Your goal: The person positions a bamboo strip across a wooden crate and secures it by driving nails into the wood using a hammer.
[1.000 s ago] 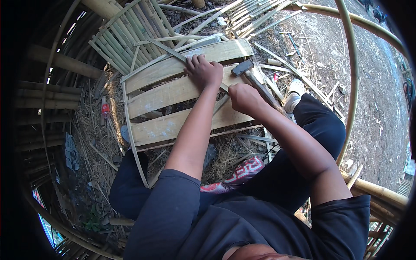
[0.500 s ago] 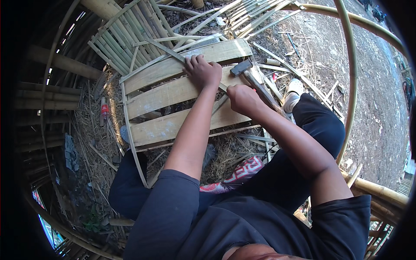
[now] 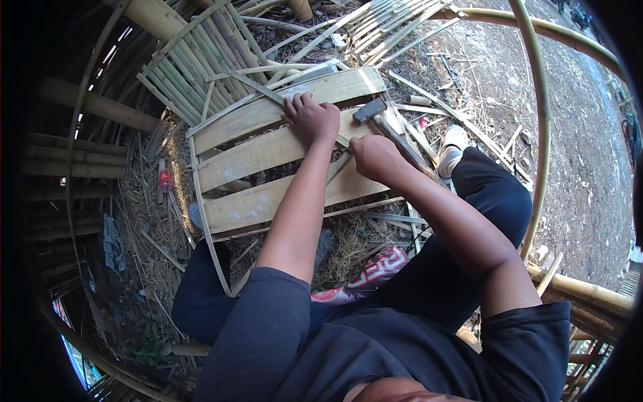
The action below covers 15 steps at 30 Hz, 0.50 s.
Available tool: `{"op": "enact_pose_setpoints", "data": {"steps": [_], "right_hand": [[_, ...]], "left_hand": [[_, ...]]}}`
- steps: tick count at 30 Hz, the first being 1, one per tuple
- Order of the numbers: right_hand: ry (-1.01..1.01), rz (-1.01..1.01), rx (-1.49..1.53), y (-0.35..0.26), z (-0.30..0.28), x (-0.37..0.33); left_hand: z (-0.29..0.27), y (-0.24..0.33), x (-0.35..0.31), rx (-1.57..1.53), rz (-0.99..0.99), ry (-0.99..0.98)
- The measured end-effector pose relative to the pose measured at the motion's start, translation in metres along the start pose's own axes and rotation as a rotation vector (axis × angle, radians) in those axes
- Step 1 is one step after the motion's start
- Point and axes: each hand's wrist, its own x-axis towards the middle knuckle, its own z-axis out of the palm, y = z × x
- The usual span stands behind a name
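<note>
A slatted wooden bench top (image 3: 268,194), made of several pale planks with gaps between them, lies before me. A thin bamboo strip (image 3: 256,86) runs slantwise across it from the far left. My left hand (image 3: 312,119) presses down on this strip, fingers curled over it. Closer to me, my right hand (image 3: 376,158) is a fist around the strip's near end; what lies inside the fist is hidden. Beside my right hand, a hammer (image 3: 370,111) rests on the planks, its wooden handle slanting toward my right leg.
Panels of split bamboo (image 3: 194,63) lie at the far left and far middle. Loose bamboo strips (image 3: 442,100) and straw litter the ground. A bottle with a red label (image 3: 164,175) lies at left. A bent bamboo pole (image 3: 544,127) rises at right; a red printed bag (image 3: 375,273) is by my legs.
The view has shifted slightly. Both hands keep their places on the bamboo strip, and the hammer lies where it was.
</note>
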Motion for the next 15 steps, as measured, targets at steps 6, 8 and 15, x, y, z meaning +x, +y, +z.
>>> {"op": "enact_pose_setpoints", "data": {"steps": [6,8,15], "right_hand": [[-0.059,0.033,-0.051,-0.005,-0.008,0.001],[-0.041,0.042,-0.014,-0.002,-0.008,0.0],[0.096,0.115,-0.064,0.002,-0.04,-0.001]], "left_hand": [[-0.001,0.002,0.0,-0.005,0.002,0.008],[0.0,0.005,0.0,-0.005,0.007,0.007],[0.0,0.0,0.0,-0.003,0.005,0.025]]}}
